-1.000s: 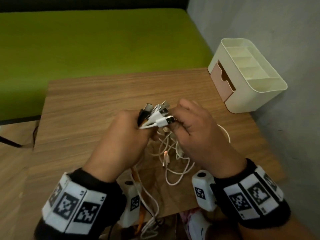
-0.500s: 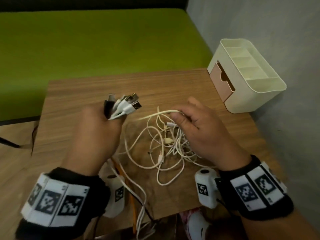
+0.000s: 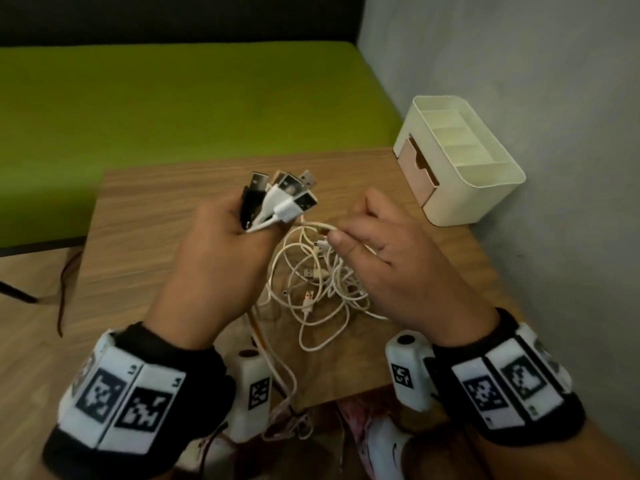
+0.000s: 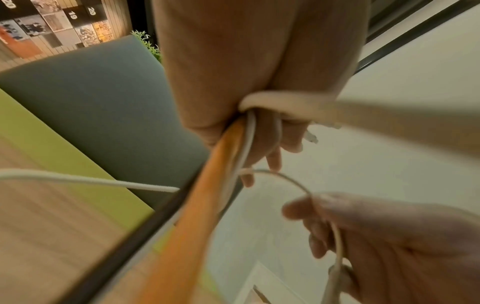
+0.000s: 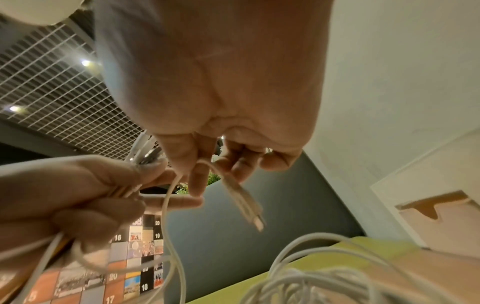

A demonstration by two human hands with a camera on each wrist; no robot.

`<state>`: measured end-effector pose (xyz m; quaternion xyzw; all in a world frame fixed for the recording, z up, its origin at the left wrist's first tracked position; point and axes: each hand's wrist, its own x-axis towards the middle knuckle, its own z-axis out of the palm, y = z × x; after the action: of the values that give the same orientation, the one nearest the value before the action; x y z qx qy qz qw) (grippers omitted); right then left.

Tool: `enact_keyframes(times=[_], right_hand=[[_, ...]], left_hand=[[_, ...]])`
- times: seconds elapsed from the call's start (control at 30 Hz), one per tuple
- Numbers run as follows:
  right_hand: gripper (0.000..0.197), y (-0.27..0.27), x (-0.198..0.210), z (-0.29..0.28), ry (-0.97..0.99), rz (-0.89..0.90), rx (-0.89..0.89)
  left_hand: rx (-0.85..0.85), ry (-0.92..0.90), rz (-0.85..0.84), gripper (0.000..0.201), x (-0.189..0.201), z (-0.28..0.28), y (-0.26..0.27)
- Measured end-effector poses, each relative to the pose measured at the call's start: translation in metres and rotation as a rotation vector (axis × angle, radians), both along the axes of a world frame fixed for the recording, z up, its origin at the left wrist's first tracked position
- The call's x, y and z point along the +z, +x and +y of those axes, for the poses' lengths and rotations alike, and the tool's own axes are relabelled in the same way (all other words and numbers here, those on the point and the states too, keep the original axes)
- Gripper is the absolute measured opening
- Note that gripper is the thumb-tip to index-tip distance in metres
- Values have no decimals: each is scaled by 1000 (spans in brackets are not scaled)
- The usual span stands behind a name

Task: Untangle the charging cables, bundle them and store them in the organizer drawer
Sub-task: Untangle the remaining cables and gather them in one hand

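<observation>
My left hand (image 3: pixel 221 251) grips a bunch of cable ends with their USB plugs (image 3: pixel 284 199) sticking up above the fist; white, black and orange cables (image 4: pixel 197 216) run down from it. My right hand (image 3: pixel 377 258) pinches one white cable (image 3: pixel 320 226) near its small plug (image 5: pixel 249 205) between thumb and fingers, just right of the left hand. Under both hands a tangle of white cables (image 3: pixel 318 289) lies on the wooden table (image 3: pixel 145 244). The cream organizer (image 3: pixel 460 168) with its pink drawer (image 3: pixel 417 168) stands at the table's far right corner, the drawer slightly pulled out.
A green padded bench (image 3: pixel 180 105) runs behind the table, and a grey wall (image 3: pixel 554 133) stands right beside the organizer. Some cables (image 3: pixel 287 403) hang over the table's near edge. Bare tabletop lies to the left of my hands.
The hands parted after being together, then came near again. My left hand has lifted the plug bunch higher and rightward. My right hand has pulled one white cable up out of the tangle.
</observation>
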<state>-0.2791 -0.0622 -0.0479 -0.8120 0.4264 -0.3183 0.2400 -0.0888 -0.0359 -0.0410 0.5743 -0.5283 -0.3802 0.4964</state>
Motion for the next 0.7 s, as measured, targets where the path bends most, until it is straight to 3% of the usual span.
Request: enact_keyframes(times=[0.07, 0.13, 0.23, 0.33, 0.43, 0.5, 0.6, 0.7], right_hand=[[17, -4, 0, 15, 32, 51, 7], [16, -7, 1, 35, 57, 94, 31], [24, -10, -1, 71, 45, 197, 104], [17, -19, 4, 112, 260, 362, 255], [19, -33, 21, 148, 548, 626, 364], [26, -41, 38, 164, 603, 733, 323], [29, -48, 67, 179, 481, 667, 195], [57, -49, 89, 194, 358, 520, 155]], left_hand=[[-47, 19, 105, 20, 7, 13, -5], [-156, 83, 275, 17, 22, 32, -16], [-287, 129, 326, 30, 42, 60, -30], [-343, 135, 409, 43, 67, 84, -37], [-348, 146, 596, 29, 97, 108, -41], [-358, 146, 644, 30, 111, 124, -44], [-347, 160, 612, 25, 123, 148, -56], [-309, 161, 578, 22, 127, 167, -71]])
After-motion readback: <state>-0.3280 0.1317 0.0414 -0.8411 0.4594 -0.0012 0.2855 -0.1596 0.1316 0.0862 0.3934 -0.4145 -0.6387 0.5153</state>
